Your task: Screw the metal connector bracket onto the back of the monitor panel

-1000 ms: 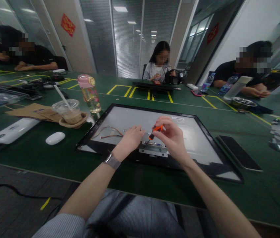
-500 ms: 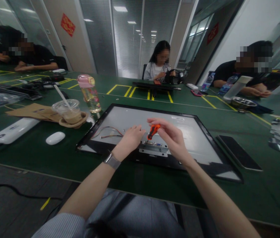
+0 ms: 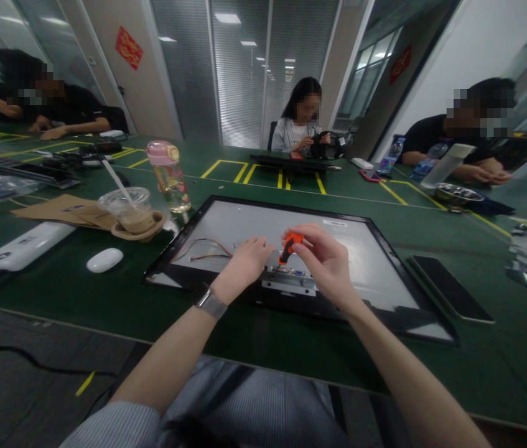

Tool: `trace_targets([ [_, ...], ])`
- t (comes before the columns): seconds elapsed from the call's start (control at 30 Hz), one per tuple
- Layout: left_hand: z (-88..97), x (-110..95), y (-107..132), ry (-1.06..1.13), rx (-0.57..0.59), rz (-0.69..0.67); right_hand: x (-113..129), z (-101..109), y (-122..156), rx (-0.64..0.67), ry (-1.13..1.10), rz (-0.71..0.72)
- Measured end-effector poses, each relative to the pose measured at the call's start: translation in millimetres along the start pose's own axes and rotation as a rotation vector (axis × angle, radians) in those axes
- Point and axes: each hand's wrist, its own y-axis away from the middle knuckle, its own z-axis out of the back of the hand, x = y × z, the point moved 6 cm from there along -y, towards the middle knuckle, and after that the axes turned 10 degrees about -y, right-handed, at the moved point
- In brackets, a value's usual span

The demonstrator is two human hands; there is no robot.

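A monitor panel [image 3: 375, 261] lies face down on the green table, its grey metal back up. My right hand [image 3: 325, 264] is closed around a small orange-handled screwdriver [image 3: 289, 247], tip down on the metal connector bracket [image 3: 291, 280] at the panel's near edge. My left hand [image 3: 244, 264], a watch on its wrist, rests curled on the panel just left of the bracket, beside thin red and brown wires [image 3: 202, 249]. What the left fingers press on is hidden.
A white mouse [image 3: 104, 259], a white bar-shaped device [image 3: 23, 246], an iced drink cup [image 3: 127, 210] and a pink-lidded bottle [image 3: 168, 175] stand to the left. A black phone [image 3: 450, 288] lies right of the panel. Three people sit around the table.
My right hand has turned the screwdriver, the handle swinging slightly left and more upright over the bracket. The left hand has stayed put.
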Motion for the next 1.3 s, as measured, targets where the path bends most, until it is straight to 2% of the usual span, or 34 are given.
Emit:
trace_targets([
  [0.2,-0.8,1.3,-1.2,0.032,-0.043,0.007,-4.2,-4.3,0.8,0.078,-0.034,-0.032],
  [0.4,4.0,-0.6,0.8,-0.051,0.002,0.023,-2.9,5.3,-0.9,-0.039,0.100,0.103],
  [0.53,3.3,-0.5,2.5,-0.043,-0.026,-0.006,-3.9,5.5,0.4,-0.057,0.109,0.092],
  [0.7,-5.4,1.9,0.8,-0.020,-0.049,-0.030,-5.9,-1.5,2.5,0.039,0.089,0.039],
  [0.8,-6.4,1.9,-0.8,-0.020,-0.052,-0.019,-4.9,-3.0,2.8,0.083,0.122,0.057],
  [0.97,-0.4,-0.1,0.2,-0.023,-0.047,0.001,-6.6,1.6,3.0,0.004,0.170,0.147],
  [1.1,2.2,-0.5,2.3,-0.024,-0.014,0.004,-9.1,4.1,4.3,-0.066,0.201,0.164],
  [1.3,0.8,0.1,2.6,-0.014,-0.034,-0.018,-10.2,-0.6,4.4,-0.001,0.138,0.104],
])
